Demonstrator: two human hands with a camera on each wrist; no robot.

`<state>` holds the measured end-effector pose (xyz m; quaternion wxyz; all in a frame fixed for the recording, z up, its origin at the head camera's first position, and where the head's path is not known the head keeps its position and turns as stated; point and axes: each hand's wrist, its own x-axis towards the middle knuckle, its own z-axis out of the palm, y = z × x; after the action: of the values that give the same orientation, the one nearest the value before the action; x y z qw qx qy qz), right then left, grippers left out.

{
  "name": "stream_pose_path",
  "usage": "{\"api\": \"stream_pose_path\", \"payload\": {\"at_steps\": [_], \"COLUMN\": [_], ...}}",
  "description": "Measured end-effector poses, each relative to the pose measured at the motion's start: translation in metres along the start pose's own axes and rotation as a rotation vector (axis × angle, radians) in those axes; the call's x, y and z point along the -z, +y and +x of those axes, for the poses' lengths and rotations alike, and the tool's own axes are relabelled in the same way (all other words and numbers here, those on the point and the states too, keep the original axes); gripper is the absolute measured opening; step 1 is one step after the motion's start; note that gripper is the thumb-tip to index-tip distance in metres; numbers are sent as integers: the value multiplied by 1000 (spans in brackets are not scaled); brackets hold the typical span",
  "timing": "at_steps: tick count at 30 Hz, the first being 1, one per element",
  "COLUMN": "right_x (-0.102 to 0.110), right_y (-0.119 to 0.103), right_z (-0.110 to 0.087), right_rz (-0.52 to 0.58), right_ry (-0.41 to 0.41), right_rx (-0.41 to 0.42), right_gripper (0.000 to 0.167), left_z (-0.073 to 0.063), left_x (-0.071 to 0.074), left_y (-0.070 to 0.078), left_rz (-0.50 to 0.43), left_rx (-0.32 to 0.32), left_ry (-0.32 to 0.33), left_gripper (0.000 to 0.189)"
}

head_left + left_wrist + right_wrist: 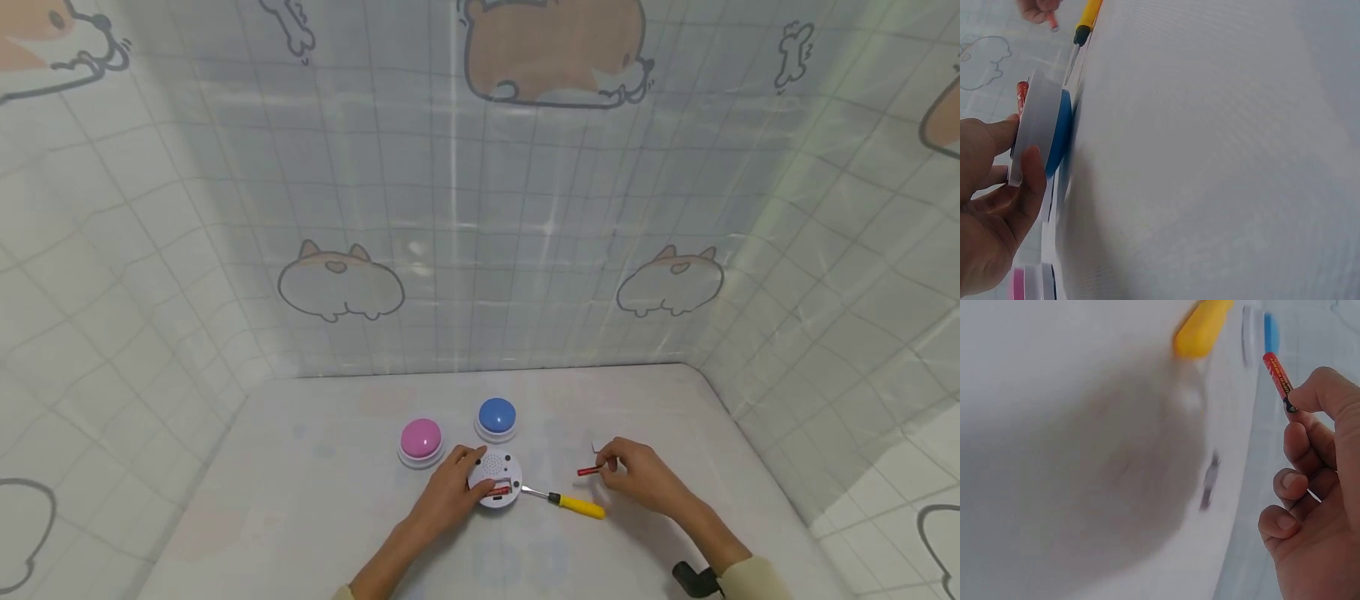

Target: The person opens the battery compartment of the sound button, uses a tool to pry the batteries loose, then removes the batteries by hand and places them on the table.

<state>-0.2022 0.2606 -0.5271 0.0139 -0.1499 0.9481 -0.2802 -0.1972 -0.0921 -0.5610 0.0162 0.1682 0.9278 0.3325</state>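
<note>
My left hand (450,492) grips a round white push button (493,463), turned underside up, its blue dome (1060,134) facing the table in the left wrist view. A red battery (498,492) lies in its battery compartment, and my left thumb reaches across the underside there. Off to the right, my right hand (641,475) pinches another red battery (1278,375) by one end between thumb and finger, above the table. A screwdriver (581,506) with a yellow handle lies between the hands, its metal shaft pointing at the button's edge.
Behind the held button stand a pink push button (421,438) and a blue push button (497,415), both dome up. A small blurred piece (1210,480) lies on the table near my right hand. Patterned fabric walls (480,183) enclose the white table (300,508) at the back and sides.
</note>
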Motion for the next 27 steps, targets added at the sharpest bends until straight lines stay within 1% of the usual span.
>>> {"api": "stream_pose_path", "payload": {"at_steps": [4,10,13,18,22,25,27], "right_x": [4,8,14,25,32,33,32], "right_y": [12,22,31,55,77,94,104], "right_z": [-5,-8,-12,-16,-20,-23,-25], "right_rz": [21,35,35,32,74,98,99], "right_ry": [-2,6,15,32,27,14,5], "right_rx": [-54,-126,-145,-154,-203,-259,-277], "right_gripper": [12,12,12,10,9,11,11], "left_z": [0,0,0,0,0,0,-2], "left_x": [0,0,-1,-1,0,1,1], "left_y": [1,0,0,-1,0,2,2], "left_rz": [-1,7,11,13,7,2,0], "left_rx": [-2,-3,-6,-5,1,5,-4], "left_ry": [1,2,2,3,-1,-4,-4], "left_gripper": [61,61,62,63,62,61,62]}}
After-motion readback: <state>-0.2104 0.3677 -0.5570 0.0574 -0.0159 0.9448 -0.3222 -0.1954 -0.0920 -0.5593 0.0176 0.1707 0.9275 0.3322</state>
